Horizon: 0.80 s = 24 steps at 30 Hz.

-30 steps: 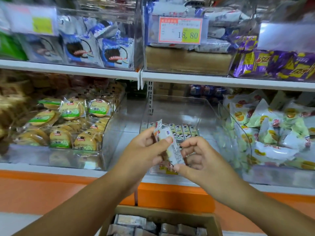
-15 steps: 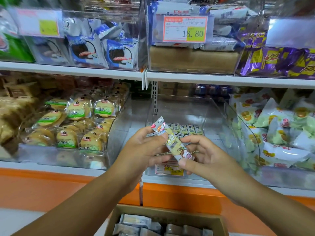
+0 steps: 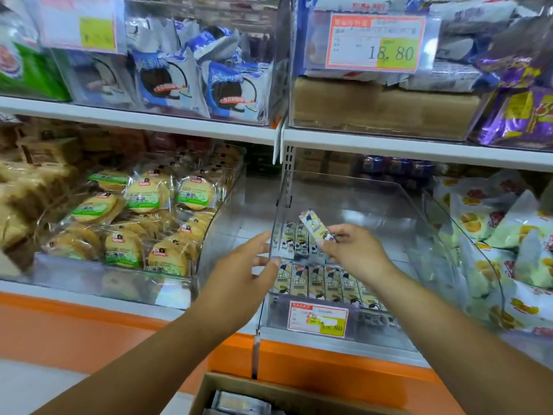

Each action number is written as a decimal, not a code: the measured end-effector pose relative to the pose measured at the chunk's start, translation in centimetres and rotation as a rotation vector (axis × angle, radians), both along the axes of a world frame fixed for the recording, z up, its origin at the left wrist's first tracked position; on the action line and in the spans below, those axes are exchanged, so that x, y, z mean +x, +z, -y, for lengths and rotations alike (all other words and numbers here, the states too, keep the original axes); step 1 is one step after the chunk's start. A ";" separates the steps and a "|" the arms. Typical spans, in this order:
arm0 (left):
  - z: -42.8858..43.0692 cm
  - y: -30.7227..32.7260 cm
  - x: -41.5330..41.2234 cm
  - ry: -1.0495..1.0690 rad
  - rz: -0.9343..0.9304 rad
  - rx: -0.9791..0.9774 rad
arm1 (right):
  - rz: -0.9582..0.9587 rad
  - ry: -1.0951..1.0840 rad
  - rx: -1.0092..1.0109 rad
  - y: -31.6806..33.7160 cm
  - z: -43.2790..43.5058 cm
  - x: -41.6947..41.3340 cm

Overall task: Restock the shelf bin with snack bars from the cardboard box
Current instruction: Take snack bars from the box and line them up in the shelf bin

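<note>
My right hand (image 3: 354, 250) pinches one yellow-and-white snack bar (image 3: 315, 225) and holds it tilted over the clear shelf bin (image 3: 389, 211). Two rows of the same bars (image 3: 326, 284) lie flat in the bin's front part. My left hand (image 3: 242, 275) hangs just left of the bin's left wall with relaxed fingers and holds nothing. The cardboard box (image 3: 227, 387) stands open at the bottom of the view, with wrapped bars (image 3: 239, 404) inside.
A bin of round cookies (image 3: 143, 223) sits to the left, and a bin of white-and-yellow snack bags (image 3: 502, 250) to the right. The upper shelf (image 3: 389, 145) overhangs the bin. A price tag (image 3: 318, 319) is on the bin's front wall.
Both hands held the bar together before. My left hand has let go and drifted left, while my right hand carried the bar forward over the bin.
</note>
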<state>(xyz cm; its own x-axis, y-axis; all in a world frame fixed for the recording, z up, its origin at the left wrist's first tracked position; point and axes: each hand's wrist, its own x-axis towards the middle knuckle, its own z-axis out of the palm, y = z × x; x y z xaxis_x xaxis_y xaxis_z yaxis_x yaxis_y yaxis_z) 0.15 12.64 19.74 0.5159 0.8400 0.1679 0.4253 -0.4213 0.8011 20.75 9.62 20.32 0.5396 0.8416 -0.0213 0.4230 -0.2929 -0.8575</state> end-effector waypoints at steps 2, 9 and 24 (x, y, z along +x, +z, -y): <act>0.0 -0.3 0.1 -0.008 0.011 0.008 | -0.030 0.003 -0.020 -0.8 -2.4 -0.1; -0.2 -0.6 -0.3 -0.032 0.052 -0.007 | 0.134 0.122 -0.216 -1.5 -7.4 -1.0; 2.2 -3.7 -4.7 0.004 -0.154 0.061 | 0.411 0.264 0.512 1.3 5.6 -4.4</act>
<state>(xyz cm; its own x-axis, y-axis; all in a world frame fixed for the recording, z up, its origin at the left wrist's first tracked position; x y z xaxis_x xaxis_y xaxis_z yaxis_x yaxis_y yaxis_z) -4.53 10.44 16.02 0.5365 0.8326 0.1376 0.5429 -0.4654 0.6990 16.33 4.05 21.65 0.1954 0.7954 0.5737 0.7432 0.2615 -0.6158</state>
